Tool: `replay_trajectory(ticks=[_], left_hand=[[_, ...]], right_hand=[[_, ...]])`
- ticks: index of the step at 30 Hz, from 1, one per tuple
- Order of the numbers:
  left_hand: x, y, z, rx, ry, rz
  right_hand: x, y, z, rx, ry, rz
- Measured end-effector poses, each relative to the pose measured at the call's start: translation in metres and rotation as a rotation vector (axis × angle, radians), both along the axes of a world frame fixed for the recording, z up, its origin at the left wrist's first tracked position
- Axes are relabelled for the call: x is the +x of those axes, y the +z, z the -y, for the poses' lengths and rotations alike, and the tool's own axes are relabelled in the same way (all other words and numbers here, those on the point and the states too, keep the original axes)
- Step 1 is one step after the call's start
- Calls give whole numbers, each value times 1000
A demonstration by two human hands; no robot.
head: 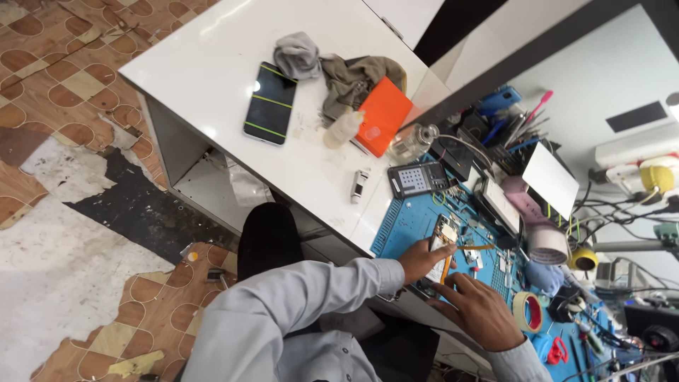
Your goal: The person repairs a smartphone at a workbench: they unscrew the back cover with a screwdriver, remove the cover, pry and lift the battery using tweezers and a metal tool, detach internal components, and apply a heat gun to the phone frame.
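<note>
The opened phone (pixel 442 247) lies on the blue mat (pixel 407 219) at the near edge of my counter (pixel 212 42), its back off so the inner parts show: pale and metal patches up top, an orange strip along its right side, a dark lower end under my fingers. It lies slantwise, top end pointing away from me.

My left hand (pixel 422 260) comes in from the grey sleeve (pixel 304 297), palm down, fingers stretched forward and resting on the phone's left edge and middle. The grip here is a flat press, fingers together on the phone, not wrapped around it. My right hand (pixel 477 311) sits just beside it, back of the hand up, fingers spread and curved toward the phone's lower end; the fingertips touch or nearly touch it, but I cannot tell if they pinch anything, since the hand hides its own tips.

Near the phone, small parts and screws are scattered over the mat. A roll of tape (pixel 527 311) lies just right of my right hand. Farther up the counter, well apart from my hands, lie a dark phone (pixel 270 103) with green lines across its screen, an orange case (pixel 383 115), a small bottle (pixel 342 130) and a crumpled rag (pixel 353 79).
</note>
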State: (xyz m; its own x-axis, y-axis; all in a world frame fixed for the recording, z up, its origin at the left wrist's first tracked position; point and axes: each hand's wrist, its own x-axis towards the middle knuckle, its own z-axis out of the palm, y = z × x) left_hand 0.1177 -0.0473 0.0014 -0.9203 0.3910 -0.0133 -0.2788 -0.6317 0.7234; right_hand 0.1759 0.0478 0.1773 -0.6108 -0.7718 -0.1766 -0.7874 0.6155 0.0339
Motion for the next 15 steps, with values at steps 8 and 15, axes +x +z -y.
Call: replay_trajectory(ticks=[8, 15], left_hand=[[21, 8, 45, -165, 39, -32], [31, 9, 74, -210, 60, 57]], right_hand=[[15, -10, 37, 209, -91, -1], [20, -26, 59, 176, -141, 47]])
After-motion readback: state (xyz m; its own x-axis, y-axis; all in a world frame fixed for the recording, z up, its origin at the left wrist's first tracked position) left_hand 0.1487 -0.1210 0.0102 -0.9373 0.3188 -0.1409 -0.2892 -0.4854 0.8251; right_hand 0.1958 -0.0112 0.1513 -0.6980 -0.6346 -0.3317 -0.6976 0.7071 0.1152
